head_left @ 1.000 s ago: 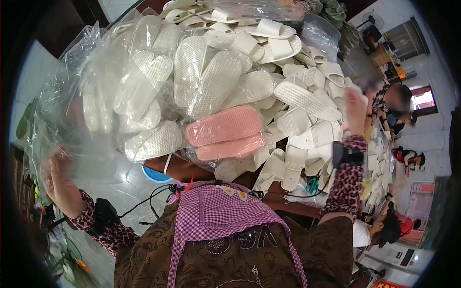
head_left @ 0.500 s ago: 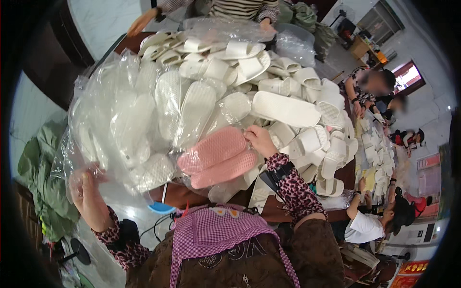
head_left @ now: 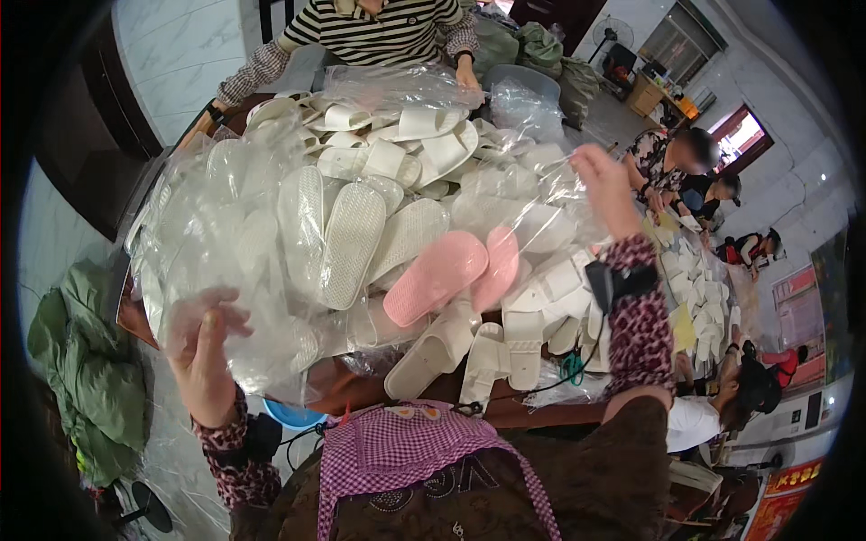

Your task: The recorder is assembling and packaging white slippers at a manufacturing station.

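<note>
My right hand (head_left: 608, 187) is raised over the right side of the pile, pinching the edge of a clear plastic bag (head_left: 539, 200). The bag stretches down and left over white slippers. Below it lie a pink slipper (head_left: 435, 276), sole up, and a second pink slipper (head_left: 498, 268) tilted beside it. My left hand (head_left: 206, 356) is at the pile's near left edge, thumb up and fingers stretched apart, somewhat blurred. Clear plastic bags (head_left: 239, 243) lie right by it; whether the fingers touch them cannot be made out. White slippers (head_left: 354, 245) in plastic lie between my hands.
Loose white slippers (head_left: 433, 356) reach the near table edge (head_left: 352, 383). Across the table stands a person in a striped top (head_left: 379, 36). Green sacks (head_left: 86, 352) stand at left, with a blue basin (head_left: 293, 415) below the edge. Other people work at a table of slippers at right.
My right hand has risen up and right from the pink slippers, drawing clear plastic along. The pink slippers have shifted right and separated. My left hand has moved right, its pinch loosened.
</note>
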{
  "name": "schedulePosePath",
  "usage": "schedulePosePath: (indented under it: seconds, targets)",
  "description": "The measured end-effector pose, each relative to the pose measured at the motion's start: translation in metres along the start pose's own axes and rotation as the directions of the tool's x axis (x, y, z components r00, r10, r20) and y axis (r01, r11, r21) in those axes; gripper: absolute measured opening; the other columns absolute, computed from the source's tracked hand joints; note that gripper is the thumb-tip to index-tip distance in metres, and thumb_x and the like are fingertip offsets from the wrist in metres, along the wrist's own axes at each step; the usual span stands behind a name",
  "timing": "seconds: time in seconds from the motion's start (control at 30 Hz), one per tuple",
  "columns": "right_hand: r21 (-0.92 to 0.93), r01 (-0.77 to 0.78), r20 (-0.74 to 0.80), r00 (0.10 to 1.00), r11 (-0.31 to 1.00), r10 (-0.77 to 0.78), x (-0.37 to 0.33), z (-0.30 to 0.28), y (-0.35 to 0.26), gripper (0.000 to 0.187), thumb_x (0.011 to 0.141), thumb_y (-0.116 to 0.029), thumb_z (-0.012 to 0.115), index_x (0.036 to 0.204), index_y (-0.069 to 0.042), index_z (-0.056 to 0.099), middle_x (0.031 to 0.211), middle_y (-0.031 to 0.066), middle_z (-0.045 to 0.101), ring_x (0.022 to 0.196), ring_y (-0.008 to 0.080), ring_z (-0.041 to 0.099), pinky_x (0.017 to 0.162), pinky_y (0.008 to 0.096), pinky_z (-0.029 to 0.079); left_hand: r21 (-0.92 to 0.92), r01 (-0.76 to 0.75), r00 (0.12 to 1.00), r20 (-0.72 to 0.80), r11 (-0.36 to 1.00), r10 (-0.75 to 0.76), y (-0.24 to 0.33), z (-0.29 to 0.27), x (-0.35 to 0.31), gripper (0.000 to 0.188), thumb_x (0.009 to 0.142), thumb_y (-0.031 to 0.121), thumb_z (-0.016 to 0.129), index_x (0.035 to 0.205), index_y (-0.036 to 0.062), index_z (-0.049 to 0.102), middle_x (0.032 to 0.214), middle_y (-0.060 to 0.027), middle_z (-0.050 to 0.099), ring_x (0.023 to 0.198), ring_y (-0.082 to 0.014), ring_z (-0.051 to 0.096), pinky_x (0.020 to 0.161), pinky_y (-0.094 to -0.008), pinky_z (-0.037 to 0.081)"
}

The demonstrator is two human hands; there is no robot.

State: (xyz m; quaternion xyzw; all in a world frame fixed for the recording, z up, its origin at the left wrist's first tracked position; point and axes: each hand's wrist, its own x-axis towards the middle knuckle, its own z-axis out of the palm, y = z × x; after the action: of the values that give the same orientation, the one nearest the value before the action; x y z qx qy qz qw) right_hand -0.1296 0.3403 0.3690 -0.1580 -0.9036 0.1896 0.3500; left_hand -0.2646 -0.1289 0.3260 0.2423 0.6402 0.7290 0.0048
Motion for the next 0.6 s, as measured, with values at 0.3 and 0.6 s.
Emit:
schedulePosePath:
  seconds: [0.3,0.6]
  targets:
    - [0.536,-0.123,-0.160,0.956,0.835,0.244,0.023,-0.069,-0.100,0.012,0.087,-0.015,0.054,0.092,-0.005,0.057,0.063,-0.0044,0.049,0.045,0.0010,0.040,0.036,0.0166,0.028,-0.137,-0.034,0.999,0.013,0.990,0.037,-0.009,0.065,0.020,0.021,0.087,0.005,0.052,0.108,0.0012,0.053,0.115,-0.0122,0.054,0.093,-0.0157,0.056,0.073,-0.0272,0.048]
    - [0.749,-0.172,0.270,0.961,0.640,-0.058,-0.031,0.035,-0.198,0.017,0.086,-0.007,0.050,0.101,0.000,0.051,0.070,0.0004,0.053,0.060,0.0040,0.047,0.052,0.0187,0.038,-0.041,-0.438,0.878,0.193,0.898,0.437,-0.033,0.122,0.003,0.021,0.071,-0.008,0.052,0.089,0.0020,0.045,0.128,-0.0245,0.040,0.115,-0.0322,0.046,0.096,-0.0399,0.036]
